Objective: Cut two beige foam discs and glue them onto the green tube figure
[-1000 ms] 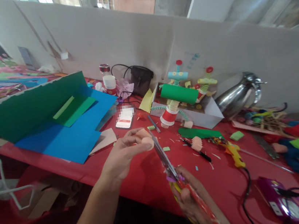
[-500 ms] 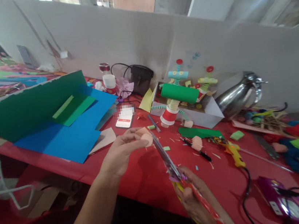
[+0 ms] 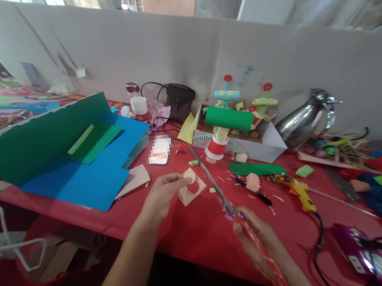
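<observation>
My left hand [image 3: 162, 194] is closed, pinching a small peach paper disc [image 3: 190, 176] between thumb and fingers. Just under the disc is a peach paper piece [image 3: 186, 199] with a round hole; whether it touches the table or hangs from my fingers I cannot tell. My right hand [image 3: 259, 235] grips a pair of long scissors [image 3: 213, 182], blades pointing away from me and looking closed, apart from the paper. A red, shiny length runs back from the scissors under my right hand.
A phone [image 3: 160, 149] and paper scraps lie on the red table [image 3: 177, 224]. Behind stands a white box [image 3: 265, 145] with paper figures and a green tube [image 3: 229, 118]. At right are a yellow glue gun [image 3: 299, 194] and metal jug [image 3: 297, 124]; at left, blue sheets [image 3: 77, 186].
The disc now shows separate from the holed peach paper, which has dropped below it. My right hand and the scissors have moved slightly right, away from the paper.
</observation>
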The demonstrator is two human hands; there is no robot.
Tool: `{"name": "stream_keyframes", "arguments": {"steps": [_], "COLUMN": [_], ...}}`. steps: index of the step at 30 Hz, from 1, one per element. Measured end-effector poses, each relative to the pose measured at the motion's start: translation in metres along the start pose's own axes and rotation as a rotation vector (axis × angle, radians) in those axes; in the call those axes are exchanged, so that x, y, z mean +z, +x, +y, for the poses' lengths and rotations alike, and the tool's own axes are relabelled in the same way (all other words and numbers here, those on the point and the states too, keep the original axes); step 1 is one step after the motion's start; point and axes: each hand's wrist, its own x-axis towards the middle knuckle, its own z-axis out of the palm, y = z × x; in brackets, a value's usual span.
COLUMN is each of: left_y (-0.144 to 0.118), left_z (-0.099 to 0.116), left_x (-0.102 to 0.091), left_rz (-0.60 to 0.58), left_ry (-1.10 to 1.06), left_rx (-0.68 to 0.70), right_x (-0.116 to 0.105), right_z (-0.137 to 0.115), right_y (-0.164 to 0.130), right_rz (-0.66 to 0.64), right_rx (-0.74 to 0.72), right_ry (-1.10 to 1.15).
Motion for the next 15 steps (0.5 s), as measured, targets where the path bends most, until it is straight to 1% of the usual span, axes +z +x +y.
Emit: {"name": "stream_keyframes", "arguments": {"steps": [2, 5, 7, 10, 12, 15], "left_y": [0.005, 0.011, 0.013, 0.011, 0.01, 0.01], "left_z": [-0.008, -0.018, -0.023, -0.026, -0.028, -0.031], "left_x": [0.005, 0.013, 0.015, 0.015, 0.014, 0.012], "left_rz": [0.035, 0.155, 0.209, 0.227, 0.23, 0.262], "left_ry": [-0.02, -0.082, -0.148, -0.238, -0.274, -0.337], "left_rx": [-0.029, -0.006, 0.021, 0.017, 0.007, 0.022], "right_x": [-0.009, -0.023, -0.029, -0.035, -0.037, -0.042], "right_z": [0.005, 0.007, 0.008, 0.015, 0.024, 0.038], "right_y": [0.005, 0.011, 0.014, 0.02, 0.022, 0.02], "right_rz": [-0.012, -0.011, -0.01, -0.046, -0.083, -0.062], "right_rx": [0.051, 0.113, 0.133, 0.152, 0.117, -0.042], "right_ry": [-0.078, -0.264, -0.478, -0.817, -0.932, -0.989]}}
